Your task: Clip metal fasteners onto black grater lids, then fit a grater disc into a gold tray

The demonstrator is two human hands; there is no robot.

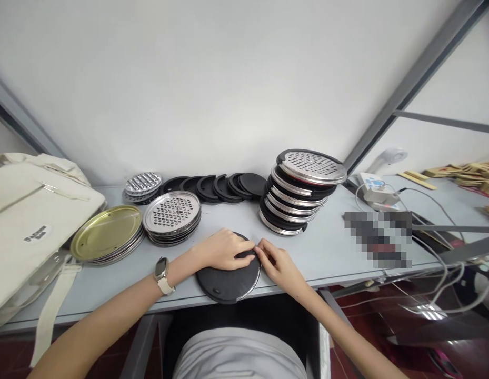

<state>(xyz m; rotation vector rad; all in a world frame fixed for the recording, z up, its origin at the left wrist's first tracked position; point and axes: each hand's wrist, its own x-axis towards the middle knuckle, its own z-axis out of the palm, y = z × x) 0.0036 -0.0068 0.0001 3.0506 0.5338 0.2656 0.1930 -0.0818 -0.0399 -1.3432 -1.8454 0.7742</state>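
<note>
At the lower centre of the frame, a black disc [222, 284] lies flat near the front edge of the grey table [307, 268], a thin silvery edge showing along its right side. The left hand [227, 249] rests palm down over its upper part, fingers bent towards the right rim; whether they grip it, I cannot tell. The right hand [276, 261] has thumb and forefinger drawn together, pinching the disc's upper right rim, beside the left fingertips. Right of centre stands a leaning stack of grater discs with black rims [293, 202]; left of centre sits a pile of bare metal graters [173, 213], touching or nearly touching gold-coloured plates [108, 234]. Black rings [208, 188] overlap in a row along the wall.
</note>
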